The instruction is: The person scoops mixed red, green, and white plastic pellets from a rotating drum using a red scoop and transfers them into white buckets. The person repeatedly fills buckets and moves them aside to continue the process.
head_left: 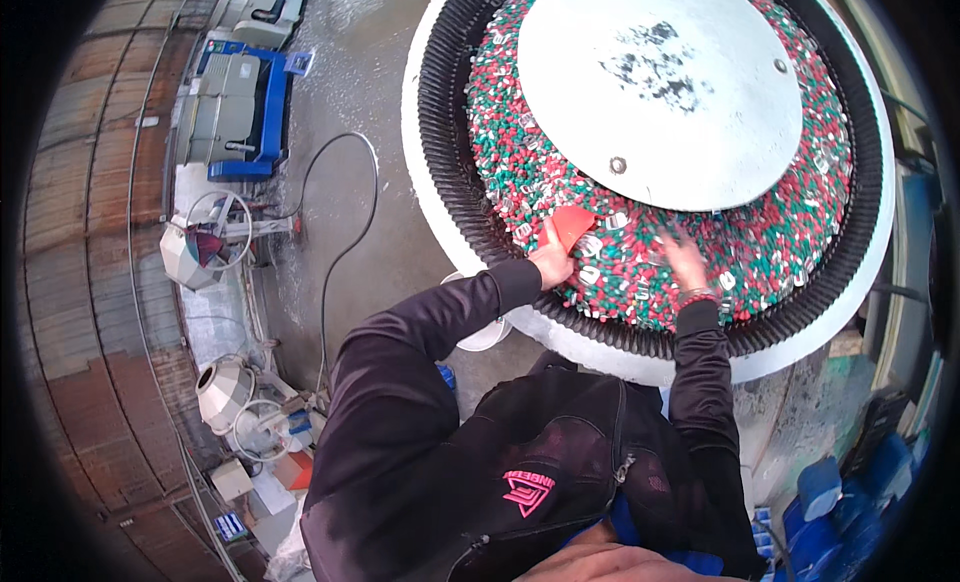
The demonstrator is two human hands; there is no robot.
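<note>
A big round vibrating tub [440, 162] with a ribbed black lining holds a ring of red, green and white pellets [780, 232] mixed with small silver metal parts. A pale round cover plate [660, 82] sits over its centre. My left hand [552, 265] grips a red scoop [572, 225] dug into the pellets at the near side. My right hand [685, 262] rests flat on the pellets a little to the right, fingers spread and blurred. Both black sleeves reach over the tub's white rim.
A white bucket [485, 332] stands on the wet concrete floor under my left arm. A black cable [335, 232] loops across the floor. A blue-framed machine [235, 107] and small mixer drums [225, 387] stand at the left by a brick wall. Blue containers [830, 492] sit at lower right.
</note>
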